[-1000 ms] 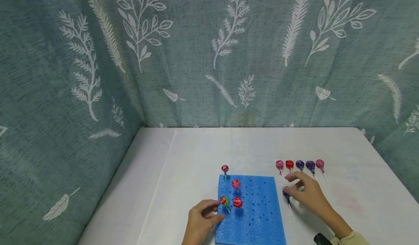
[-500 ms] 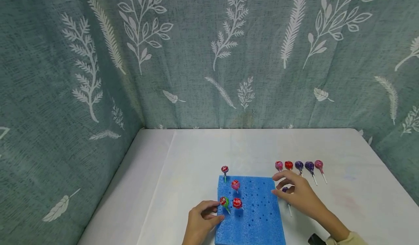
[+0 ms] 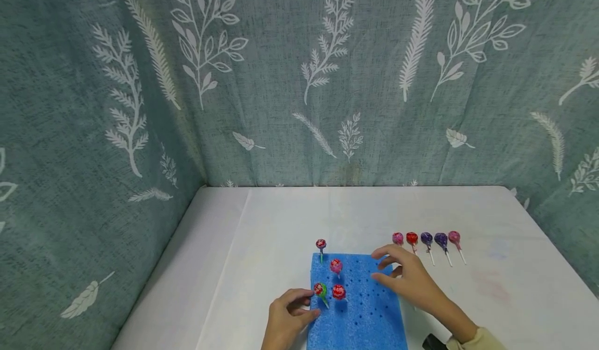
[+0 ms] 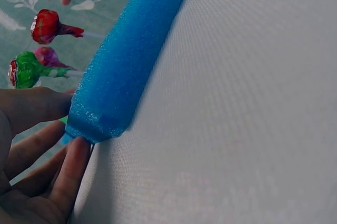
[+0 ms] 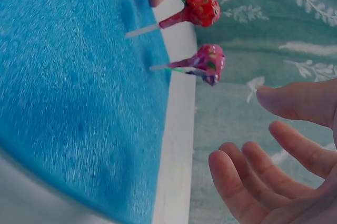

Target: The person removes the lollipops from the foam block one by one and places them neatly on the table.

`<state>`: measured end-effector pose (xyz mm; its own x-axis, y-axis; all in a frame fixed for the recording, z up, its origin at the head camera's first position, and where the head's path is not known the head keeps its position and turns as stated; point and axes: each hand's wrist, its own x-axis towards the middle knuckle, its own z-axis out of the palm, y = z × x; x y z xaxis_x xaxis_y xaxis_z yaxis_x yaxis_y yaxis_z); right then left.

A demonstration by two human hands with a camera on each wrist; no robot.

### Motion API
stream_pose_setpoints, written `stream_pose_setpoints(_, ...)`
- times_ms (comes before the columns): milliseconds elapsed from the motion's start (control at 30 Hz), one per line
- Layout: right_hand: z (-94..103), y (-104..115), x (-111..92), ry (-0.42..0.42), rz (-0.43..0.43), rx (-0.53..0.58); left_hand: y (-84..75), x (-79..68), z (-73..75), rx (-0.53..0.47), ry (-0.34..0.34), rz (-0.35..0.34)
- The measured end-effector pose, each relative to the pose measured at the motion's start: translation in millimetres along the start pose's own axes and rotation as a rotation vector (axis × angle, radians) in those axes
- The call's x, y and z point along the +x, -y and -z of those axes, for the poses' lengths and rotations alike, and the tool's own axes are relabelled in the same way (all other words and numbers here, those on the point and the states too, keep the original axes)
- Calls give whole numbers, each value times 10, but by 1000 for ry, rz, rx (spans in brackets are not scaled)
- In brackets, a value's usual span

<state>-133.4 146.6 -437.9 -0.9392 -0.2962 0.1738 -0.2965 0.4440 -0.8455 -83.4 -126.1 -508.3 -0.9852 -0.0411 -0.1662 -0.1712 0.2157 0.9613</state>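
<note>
My left hand [image 3: 290,316] grips the left edge of a blue foam block [image 3: 341,334] dotted with small holes. In the left wrist view the thumb lies on the block's face and a fingertip meets its side. Several lollipops stand by their sticks in its left part: a green-and-red one [image 3: 320,289], a red one [image 3: 339,292], a pink one [image 3: 336,266] and a dark one [image 3: 320,244] at the far corner. Over the block's far right edge hovers my right hand [image 3: 407,277], fingers loosely bent and apart, holding nothing. It hides most of another lollipop on the table.
Right of the block, a row of wrapped lollipops lies on the white table [image 3: 271,220], among them a red one [image 3: 412,237], a purple one [image 3: 441,240] and a pink one [image 3: 454,236]. A patterned green curtain [image 3: 281,79] closes off the back and left.
My right hand has moved left, from beside the dark lollipop on the table to above the block's right edge, with nothing in it. The left hand keeps its place.
</note>
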Motion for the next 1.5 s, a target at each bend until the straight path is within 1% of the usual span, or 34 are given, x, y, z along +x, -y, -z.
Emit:
stream_pose_setpoints(200,-109,24,57,15,12,13,19,-12,1,-4,4,6)
stream_pose_setpoints(433,-264,30,129,23,22,54,19,-22,-6,5,-5,17)
stream_pose_setpoints(633,-427,24,196,31,-2,71,25,-26,-21,6,-11,26)
stream_pose_setpoints(767,-529,42,228,35,-11,74,23,-28,-17,7,-11,17)
stream_pose_setpoints(1000,-671,60,268,54,31,103,-4,-17,-1,7,-6,5)
stream_pose_setpoints(1133,-718,45,286,46,41,104,-10,-14,-2,15,-5,0)
stream_pose_setpoints(1267,-738,46,296,42,44,136,3,-5,7,9,-3,-8)
stream_pose_setpoints(1500,-761,25,286,21,-8,203,20,14,-1,2,-1,-24)
